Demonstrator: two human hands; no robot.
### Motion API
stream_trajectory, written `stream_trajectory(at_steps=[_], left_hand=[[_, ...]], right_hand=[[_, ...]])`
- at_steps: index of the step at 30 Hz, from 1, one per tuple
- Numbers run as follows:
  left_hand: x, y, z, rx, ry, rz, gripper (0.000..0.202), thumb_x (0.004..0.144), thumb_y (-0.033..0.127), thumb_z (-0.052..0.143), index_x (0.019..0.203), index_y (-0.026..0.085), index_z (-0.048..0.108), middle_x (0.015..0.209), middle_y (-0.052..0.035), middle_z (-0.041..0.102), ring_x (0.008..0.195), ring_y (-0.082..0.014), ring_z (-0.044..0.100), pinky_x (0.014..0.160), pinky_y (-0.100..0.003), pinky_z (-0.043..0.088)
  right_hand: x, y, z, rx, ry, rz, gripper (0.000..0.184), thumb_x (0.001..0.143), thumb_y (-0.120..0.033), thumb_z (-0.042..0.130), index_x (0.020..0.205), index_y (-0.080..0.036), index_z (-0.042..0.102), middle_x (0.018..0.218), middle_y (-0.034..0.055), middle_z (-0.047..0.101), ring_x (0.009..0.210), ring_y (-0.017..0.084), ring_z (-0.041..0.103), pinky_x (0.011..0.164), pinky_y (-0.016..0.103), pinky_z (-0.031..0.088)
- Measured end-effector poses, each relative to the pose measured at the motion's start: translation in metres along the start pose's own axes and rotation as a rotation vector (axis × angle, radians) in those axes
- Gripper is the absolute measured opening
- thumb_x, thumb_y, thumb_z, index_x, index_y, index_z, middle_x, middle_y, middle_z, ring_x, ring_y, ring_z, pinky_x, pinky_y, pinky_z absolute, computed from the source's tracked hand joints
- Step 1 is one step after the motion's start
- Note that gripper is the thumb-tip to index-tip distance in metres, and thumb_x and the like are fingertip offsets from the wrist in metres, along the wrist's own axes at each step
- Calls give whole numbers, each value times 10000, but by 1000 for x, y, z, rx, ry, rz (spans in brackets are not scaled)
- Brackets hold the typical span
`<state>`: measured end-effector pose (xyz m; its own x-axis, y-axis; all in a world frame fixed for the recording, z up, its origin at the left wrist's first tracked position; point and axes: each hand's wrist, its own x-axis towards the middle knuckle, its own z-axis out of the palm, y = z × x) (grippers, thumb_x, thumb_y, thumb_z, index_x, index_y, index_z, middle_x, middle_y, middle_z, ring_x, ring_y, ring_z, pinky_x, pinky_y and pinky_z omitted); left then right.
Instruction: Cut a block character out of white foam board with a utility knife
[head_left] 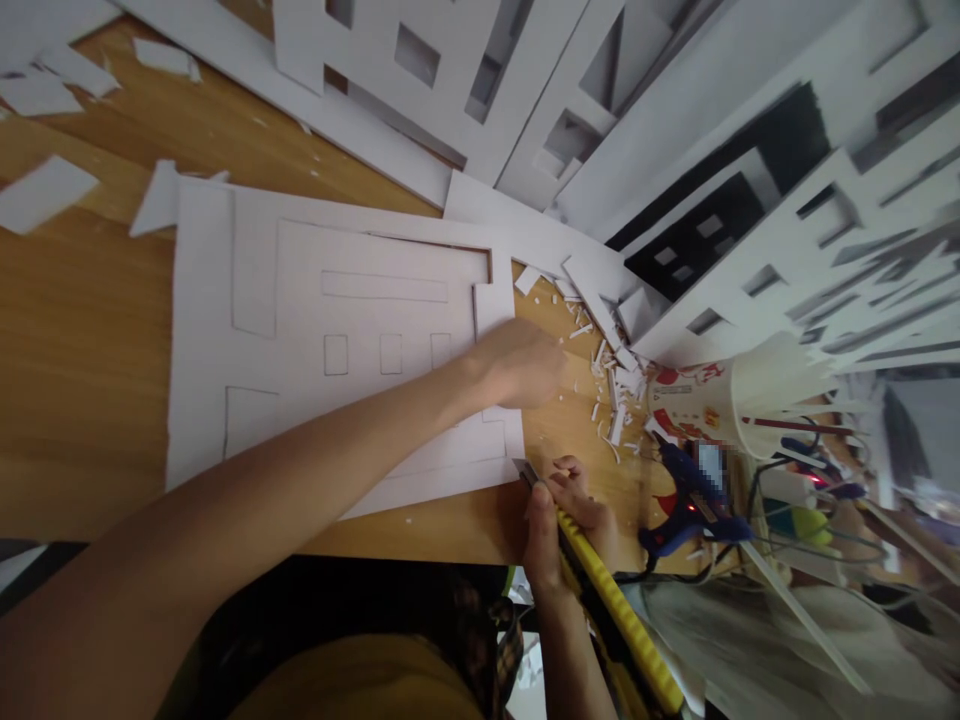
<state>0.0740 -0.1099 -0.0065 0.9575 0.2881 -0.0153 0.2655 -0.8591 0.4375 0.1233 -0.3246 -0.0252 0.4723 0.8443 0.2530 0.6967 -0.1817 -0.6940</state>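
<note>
A white foam board (pixel 300 300) lies on the wooden table, with pencilled rectangles and a narrow cut near its upper right corner. My left arm reaches across it. My left hand (pixel 521 365) is curled closed over the board's right edge; what its fingers hold, if anything, is hidden. Lower right, my right hand (pixel 574 510) is wrapped around a yellow utility knife (pixel 607 580). Its blade is out and points at the board's lower right corner. Whether the tip touches the board I cannot tell.
Small white offcuts (pixel 619 385) litter the table right of the board. Beyond stand a paper cup (pixel 694 400) on its side and a blue glue gun (pixel 694 500) with a red light. White panels with window openings (pixel 420 60) fill the back; larger scraps (pixel 49 190) lie left.
</note>
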Motion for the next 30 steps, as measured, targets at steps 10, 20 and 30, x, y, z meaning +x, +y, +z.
stream_trajectory(at_steps=[10,20,30], left_hand=[[-1,3,-4,41,-42,-29,340,957,218,478,968,133,808,958,-139,791,826,-231,689,596,-330,340],[0,1,0,24,15,-6,281,941,212,532,916,129,800,917,-141,788,786,-217,687,582,-322,327],[0,2,-4,41,-27,-14,323,951,213,501,969,139,815,918,-137,790,758,-208,666,615,-331,342]], right_hand=[[24,-5,27,-31,234,-172,92,899,-293,689,914,-209,655,681,-21,658,758,190,670,996,462,515],[25,-5,24,-139,219,-192,102,894,-311,696,864,-225,647,768,18,684,918,229,682,992,474,522],[36,-16,28,-99,165,-288,123,883,-222,660,781,-228,593,652,-31,665,618,151,610,793,387,545]])
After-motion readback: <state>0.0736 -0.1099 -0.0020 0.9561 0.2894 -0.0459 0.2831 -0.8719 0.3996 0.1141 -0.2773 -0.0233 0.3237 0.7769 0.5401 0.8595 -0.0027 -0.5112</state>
